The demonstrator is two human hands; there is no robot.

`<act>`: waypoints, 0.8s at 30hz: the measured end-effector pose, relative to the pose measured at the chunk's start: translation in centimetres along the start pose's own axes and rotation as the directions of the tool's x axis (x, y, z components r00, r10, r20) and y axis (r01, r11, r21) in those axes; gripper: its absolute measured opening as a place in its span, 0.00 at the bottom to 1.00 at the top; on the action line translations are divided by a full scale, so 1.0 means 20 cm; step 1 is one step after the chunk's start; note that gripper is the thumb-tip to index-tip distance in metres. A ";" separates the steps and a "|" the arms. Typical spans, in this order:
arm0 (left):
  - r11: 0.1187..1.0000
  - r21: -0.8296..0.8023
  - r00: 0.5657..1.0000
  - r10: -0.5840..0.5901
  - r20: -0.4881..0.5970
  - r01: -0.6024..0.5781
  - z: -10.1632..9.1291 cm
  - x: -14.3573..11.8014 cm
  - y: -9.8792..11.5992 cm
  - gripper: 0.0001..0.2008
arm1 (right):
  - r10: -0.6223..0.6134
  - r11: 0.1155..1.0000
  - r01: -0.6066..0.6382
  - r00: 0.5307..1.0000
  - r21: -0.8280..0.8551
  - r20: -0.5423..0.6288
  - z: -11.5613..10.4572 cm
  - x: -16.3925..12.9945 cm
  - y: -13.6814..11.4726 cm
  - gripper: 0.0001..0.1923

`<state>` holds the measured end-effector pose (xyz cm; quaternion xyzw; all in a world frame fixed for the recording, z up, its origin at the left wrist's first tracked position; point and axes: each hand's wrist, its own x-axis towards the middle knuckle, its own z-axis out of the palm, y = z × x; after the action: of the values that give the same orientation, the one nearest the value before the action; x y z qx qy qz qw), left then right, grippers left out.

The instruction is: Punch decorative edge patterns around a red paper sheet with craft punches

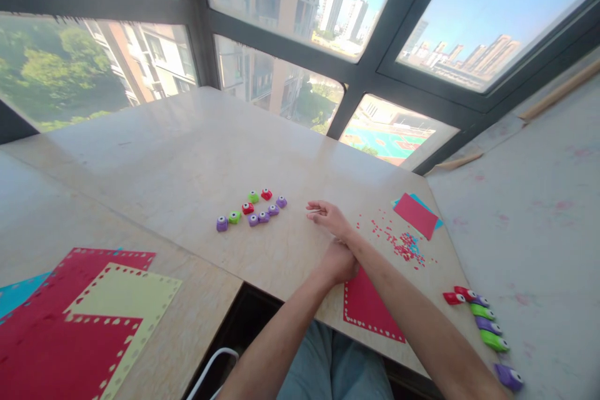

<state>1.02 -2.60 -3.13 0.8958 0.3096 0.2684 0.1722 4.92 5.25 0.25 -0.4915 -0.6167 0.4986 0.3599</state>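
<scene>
My right hand (330, 219) is over the table, to the right of the small craft punches, with its fingers stretched out, apart, and nothing visible in them. Below it, my left hand (341, 260) lies against my right wrist, at the top edge of a red sheet of paper (370, 306). Its fingers are hidden behind my right forearm. Punched holes run along the sheet's left and lower edges. Nearest to my right hand is a purple craft punch (281, 201), with several more purple, green and red punches, including a red craft punch (247, 208), in a loose group.
Red and blue paper bits (407, 247) lie scattered at right, near a small red card (416, 215) on blue paper. More punches, among them a green one (494, 341), line the right wall. Large punched sheets, including a yellow sheet (117, 290), lie at left. Windows border the table.
</scene>
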 end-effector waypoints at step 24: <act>0.943 -0.285 0.985 -0.171 0.040 0.175 -0.11 0.02 -0.03 0.14 | 0.183 0.969 -0.228 0.387 0.098 -0.904 -0.69 -1.55 0.33 0.31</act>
<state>-0.31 -1.52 -1.46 0.8327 0.3435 0.2878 0.3254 27.50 -21.01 -1.31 -0.7619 -0.2692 0.1813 0.5605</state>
